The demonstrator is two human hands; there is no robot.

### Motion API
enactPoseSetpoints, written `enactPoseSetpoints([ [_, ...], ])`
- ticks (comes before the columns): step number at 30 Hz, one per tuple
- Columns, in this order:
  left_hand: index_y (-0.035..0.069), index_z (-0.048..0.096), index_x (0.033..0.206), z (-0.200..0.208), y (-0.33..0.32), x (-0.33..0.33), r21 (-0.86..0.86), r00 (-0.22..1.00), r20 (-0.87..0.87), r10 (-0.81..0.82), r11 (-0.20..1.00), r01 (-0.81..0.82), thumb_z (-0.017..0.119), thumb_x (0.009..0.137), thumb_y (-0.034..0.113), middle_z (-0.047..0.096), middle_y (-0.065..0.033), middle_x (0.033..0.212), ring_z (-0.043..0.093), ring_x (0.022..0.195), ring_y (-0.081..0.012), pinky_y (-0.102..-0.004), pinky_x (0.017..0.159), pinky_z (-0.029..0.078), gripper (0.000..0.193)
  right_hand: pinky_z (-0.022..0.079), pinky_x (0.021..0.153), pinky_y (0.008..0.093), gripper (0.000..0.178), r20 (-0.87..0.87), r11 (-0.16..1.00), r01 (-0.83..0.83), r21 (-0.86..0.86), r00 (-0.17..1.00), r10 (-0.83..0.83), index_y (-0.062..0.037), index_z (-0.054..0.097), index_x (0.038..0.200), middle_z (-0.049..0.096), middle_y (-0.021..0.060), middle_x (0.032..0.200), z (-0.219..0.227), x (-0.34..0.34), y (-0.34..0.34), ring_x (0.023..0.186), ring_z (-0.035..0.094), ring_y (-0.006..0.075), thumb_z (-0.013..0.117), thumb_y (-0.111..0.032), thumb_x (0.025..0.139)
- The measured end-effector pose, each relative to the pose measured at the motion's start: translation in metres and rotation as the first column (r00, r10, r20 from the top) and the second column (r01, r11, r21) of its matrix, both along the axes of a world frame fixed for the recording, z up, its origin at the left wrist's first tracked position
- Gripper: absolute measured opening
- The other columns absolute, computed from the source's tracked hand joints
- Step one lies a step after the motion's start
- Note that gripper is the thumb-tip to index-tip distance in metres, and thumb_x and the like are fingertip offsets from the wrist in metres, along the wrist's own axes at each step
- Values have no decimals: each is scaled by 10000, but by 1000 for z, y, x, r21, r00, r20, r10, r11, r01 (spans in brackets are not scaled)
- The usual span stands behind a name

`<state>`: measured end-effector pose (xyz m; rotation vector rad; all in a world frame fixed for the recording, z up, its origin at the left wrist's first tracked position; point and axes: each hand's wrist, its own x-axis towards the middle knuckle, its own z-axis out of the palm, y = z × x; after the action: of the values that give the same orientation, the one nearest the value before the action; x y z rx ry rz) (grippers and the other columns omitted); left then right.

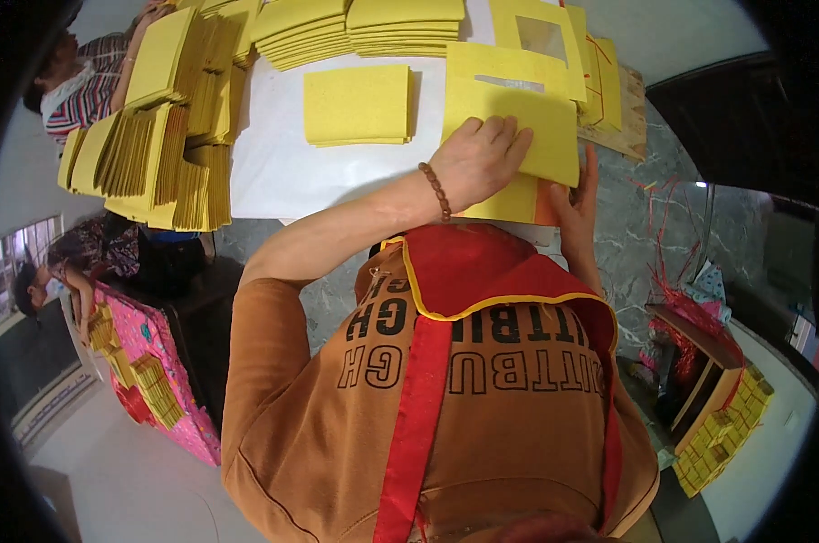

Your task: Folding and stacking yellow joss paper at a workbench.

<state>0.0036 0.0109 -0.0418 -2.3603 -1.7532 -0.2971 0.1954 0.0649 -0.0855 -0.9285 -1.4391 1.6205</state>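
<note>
A stack of yellow paper sheets (509,90) lies at the table's front right, its top sheet lifted and curving at the near right corner. My left hand (482,163), with a brown bead bracelet at the wrist, presses on that top sheet with its fingers bent and close together. Around the sheet's right edge, my right hand (577,213) has its thumb at the near corner and its fingers upright along the side. An orange patch (546,204) shows beneath the lifted corner. Left of the stack, a small folded yellow bundle (357,105) lies by itself on the white tabletop (278,172).
Tall piles of folded yellow paper (160,163) line the table's left side, and more stacks (359,32) stand along the back. Two people (83,81) work at the left, one by a pink-covered table (178,389). A wooden rack with red strings (699,362) stands at the right.
</note>
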Motion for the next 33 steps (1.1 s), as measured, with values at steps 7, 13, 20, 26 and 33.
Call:
enactPoseSetpoints([
  [7,122,547,1188,19,-37,-89,413,988,56,142,898,-152,560,708,65,564,-46,1172,512,1040,-196,-342,828,383,484,358,993,350,660,177,987,-136,81,977,120,-95,336,1371,298,133,1390,1,7,10,1247,365,250,652,-115,793],
  [13,192,510,1241,-50,-64,-161,256,929,-84,360,909,-329,567,732,78,534,-11,1223,495,1071,-203,-387,880,350,524,379,985,352,538,273,981,-160,112,954,124,-106,463,1297,281,142,1379,5,7,10,1258,349,251,649,-127,793],
  [20,201,467,1280,-93,-69,-169,26,940,-23,341,940,-340,583,751,81,507,-40,1257,472,1106,-225,-405,914,330,555,375,991,351,539,244,989,-118,85,965,94,-102,461,1296,265,157,1391,-2,7,7,1267,338,256,649,-114,791],
  [26,215,443,1303,-83,-72,-175,-135,956,44,291,950,-283,574,792,230,449,-89,1308,405,1181,-258,-424,975,286,528,348,1010,354,537,219,990,-116,75,971,97,-95,468,1288,280,159,1386,-11,11,8,1277,325,258,657,-118,786],
  [33,187,417,1318,-103,-83,-166,-133,965,-50,259,955,-263,476,877,431,332,-131,1390,308,1262,-300,-448,1025,234,508,334,1019,359,538,174,993,-113,36,979,105,-99,474,1283,282,163,1388,-7,10,9,1280,319,262,660,-127,779],
])
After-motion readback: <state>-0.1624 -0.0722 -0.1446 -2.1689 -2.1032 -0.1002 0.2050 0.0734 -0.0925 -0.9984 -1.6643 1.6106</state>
